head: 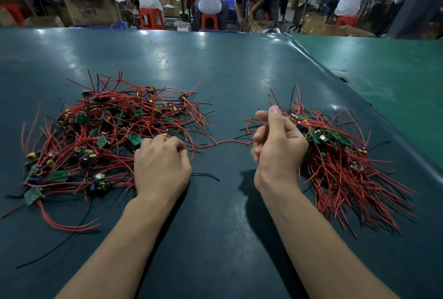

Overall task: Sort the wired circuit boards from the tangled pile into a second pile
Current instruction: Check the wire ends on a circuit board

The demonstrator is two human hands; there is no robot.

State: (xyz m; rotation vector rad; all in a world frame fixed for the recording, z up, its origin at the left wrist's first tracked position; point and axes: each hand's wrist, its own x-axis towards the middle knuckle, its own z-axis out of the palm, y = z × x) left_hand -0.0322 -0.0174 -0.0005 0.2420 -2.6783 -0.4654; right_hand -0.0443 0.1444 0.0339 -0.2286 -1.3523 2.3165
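1. The tangled pile [105, 135] is seen on the left of the dark desk [227, 78], and the second pile [335, 155] is seen on the right, well apart from it.
2. The left hand [161, 167] is laid on the near edge of the tangled pile with its fingers curled into the wires.
3. A red wire [227, 142] is pinched by the right hand [278, 145], just beside the second pile, and it is stretched across the gap toward the left hand.
4. The boards are probably light and stiff, but the wires are soft and bendy (they can be expected to snag on each other).
5. A board is best held by its edges, or lifted slowly by its wires.
6. The board on this wire cannot be made out.
7. Boards deep inside both piles are hidden by wires, and the left fingertips are hidden too.
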